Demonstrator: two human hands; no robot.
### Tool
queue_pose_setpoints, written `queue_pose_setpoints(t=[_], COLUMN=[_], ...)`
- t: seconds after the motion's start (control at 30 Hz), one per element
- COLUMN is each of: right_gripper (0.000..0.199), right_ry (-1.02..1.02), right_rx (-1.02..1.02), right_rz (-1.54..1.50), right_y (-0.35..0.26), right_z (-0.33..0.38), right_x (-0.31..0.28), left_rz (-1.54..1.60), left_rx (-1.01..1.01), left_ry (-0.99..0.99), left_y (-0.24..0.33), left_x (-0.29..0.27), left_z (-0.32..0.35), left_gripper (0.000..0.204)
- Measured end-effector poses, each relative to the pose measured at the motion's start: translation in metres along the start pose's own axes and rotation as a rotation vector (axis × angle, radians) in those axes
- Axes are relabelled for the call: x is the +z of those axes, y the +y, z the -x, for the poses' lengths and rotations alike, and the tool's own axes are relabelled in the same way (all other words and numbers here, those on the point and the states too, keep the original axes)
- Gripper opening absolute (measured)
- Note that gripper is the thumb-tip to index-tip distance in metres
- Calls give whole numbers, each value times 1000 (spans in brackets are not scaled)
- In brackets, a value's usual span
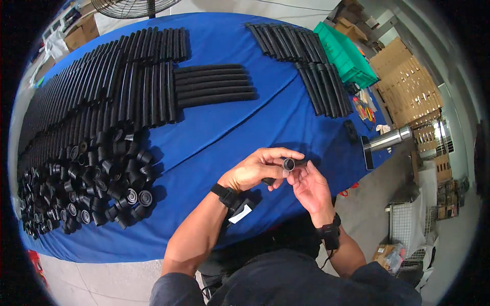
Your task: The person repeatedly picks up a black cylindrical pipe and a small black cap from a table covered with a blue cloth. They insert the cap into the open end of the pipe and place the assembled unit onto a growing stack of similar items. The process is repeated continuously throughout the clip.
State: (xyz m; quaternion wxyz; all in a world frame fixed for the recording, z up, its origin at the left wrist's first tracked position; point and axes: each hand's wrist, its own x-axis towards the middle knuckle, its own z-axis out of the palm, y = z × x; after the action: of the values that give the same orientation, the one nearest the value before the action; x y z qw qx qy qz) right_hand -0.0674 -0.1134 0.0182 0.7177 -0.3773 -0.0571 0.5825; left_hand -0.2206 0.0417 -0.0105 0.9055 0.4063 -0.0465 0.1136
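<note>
Above the near edge of the table, my two hands meet at a short-looking black tube [289, 164], its round open end turned up toward me. My left hand [255, 168] is closed, thumb and forefinger pinching around that end. My right hand [311, 189] is palm up with its fingers curled against the tube from the right. Much of the tube is hidden by the fingers. Below the left fingers a small dark piece [268, 181] sticks out; whether it belongs to the tube I cannot tell. Both wrists carry black strapped devices.
Left on the blue-covered table [214, 137] lie rows of black tubes [148, 94] and a heap of black caps [97, 178]. More tubes [324, 89] lie far right beside a green crate [347, 56]. A metal cylinder [390, 138] and a phone [367, 153] sit at the right edge.
</note>
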Motion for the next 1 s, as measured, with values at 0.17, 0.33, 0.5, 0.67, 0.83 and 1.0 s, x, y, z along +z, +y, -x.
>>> queue_pose_setpoints(t=[0.17, 0.33, 0.5, 0.67, 0.83, 1.0], right_gripper=[28, 30, 29, 26, 28, 41], right_ry=[-137, 62, 31, 56, 21, 4], right_rx=[35, 1, -27, -13, -43, -93], right_rz=[-46, -78, -33, -97, -107, 423], right_y=[-1, 2, 3, -2, 6, -23], right_z=[-5, -1, -7, 2, 5, 43], right_x=[3, 24, 12, 32, 2, 13], left_rz=[38, 122, 109, 132, 85, 265], left_rx=[-8, -33, -27, -62, -62, 96], left_ry=[13, 37, -10, -11, -21, 325], left_y=[0, -5, -4, -8, -5, -9], left_x=[-1, -9, -6, -2, 3, -5], left_z=[0, -6, -3, -3, -3, -6], left_gripper=[45, 45, 47, 44, 42, 38])
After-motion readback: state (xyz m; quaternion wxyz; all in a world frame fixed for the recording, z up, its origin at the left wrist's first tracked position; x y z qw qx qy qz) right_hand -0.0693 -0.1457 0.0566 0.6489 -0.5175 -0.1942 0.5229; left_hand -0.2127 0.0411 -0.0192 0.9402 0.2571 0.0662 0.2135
